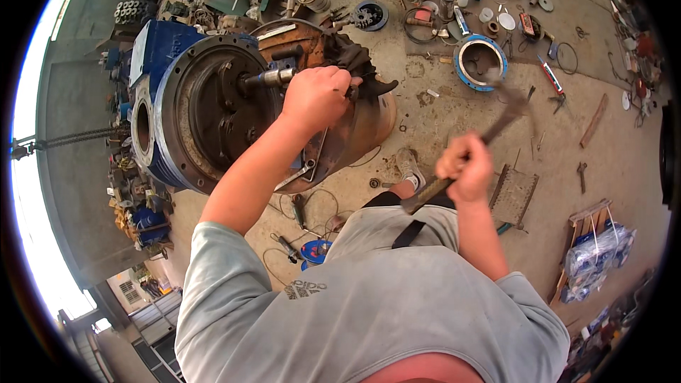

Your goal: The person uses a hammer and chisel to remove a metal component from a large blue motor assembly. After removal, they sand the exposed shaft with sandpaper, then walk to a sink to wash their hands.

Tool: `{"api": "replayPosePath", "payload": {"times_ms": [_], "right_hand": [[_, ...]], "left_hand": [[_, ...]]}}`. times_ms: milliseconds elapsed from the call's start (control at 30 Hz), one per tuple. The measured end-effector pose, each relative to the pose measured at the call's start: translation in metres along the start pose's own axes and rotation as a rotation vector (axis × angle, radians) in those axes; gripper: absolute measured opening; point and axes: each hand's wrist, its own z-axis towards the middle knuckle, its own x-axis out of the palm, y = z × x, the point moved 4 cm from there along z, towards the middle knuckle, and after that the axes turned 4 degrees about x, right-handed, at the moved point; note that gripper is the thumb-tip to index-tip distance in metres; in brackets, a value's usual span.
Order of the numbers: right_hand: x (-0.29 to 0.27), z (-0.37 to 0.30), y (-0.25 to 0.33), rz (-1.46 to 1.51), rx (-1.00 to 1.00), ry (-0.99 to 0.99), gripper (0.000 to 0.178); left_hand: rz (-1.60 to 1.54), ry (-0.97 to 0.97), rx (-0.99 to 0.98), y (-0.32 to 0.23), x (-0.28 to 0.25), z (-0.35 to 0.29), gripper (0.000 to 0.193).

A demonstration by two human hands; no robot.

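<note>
My right hand [466,168] is closed round the handle of a hammer [425,195], raised in front of my body. The hammer's far end is smeared by motion. My left hand [319,99] has its fingers curled together beside a bare metal shaft [269,78]. Whatever those fingers hold is mostly hidden. The shaft sticks out from the dark round opening of a large blue machine housing [206,110] with a bolted flange. Just past the left hand lies a dark, dirty rag [355,60]. A wrench [310,163] rests on the rusty drum [355,135] below my left wrist.
On the floor at the far right lies a blue ring flange [502,64], with a caulking gun [552,78] beyond it. A wrapped blue bundle [599,252] sits on a pallet at right. Power tools with cords [287,248] lie near my feet. Metal parts crowd the far side.
</note>
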Motion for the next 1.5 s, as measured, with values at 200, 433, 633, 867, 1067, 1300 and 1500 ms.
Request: {"api": "replayPosePath", "payload": {"times_ms": [200, 433, 633, 867, 1067, 1300, 1500], "right_hand": [[0.019, -0.009, 0.055, 0.331, -0.679, -0.032, 0.049], [0.049, 0.004, -0.096, -0.126, 0.469, 0.057, 0.04], [0.005, 0.015, -0.033, 0.019, 0.113, 0.044, 0.042], [-0.007, 0.014, 0.033, -0.016, -0.091, 0.056, 0.043], [0.038, 0.011, -0.029, 0.184, -0.143, 0.142, 0.042], [0.021, -0.005, -0.086, -0.227, 0.305, 0.051, 0.04], [0.012, 0.007, -0.012, -0.128, 0.172, 0.087, 0.035]], "left_hand": [[0.009, 0.03, -0.037, 0.001, 0.002, -0.004, 0.017], [0.017, 0.066, 0.009, -0.008, 0.006, -0.005, 0.023], [0.03, -0.002, 0.047, -0.012, -0.001, 0.01, 0.025], [0.035, 0.023, 0.019, 0.0, -0.006, 0.002, 0.028], [0.025, -0.025, 0.023, 0.003, -0.006, 0.006, 0.029], [-0.003, 0.002, 0.047, -0.013, -0.008, -0.006, 0.028], [0.034, 0.019, 0.001, -0.001, -0.006, 0.003, 0.03]]}}
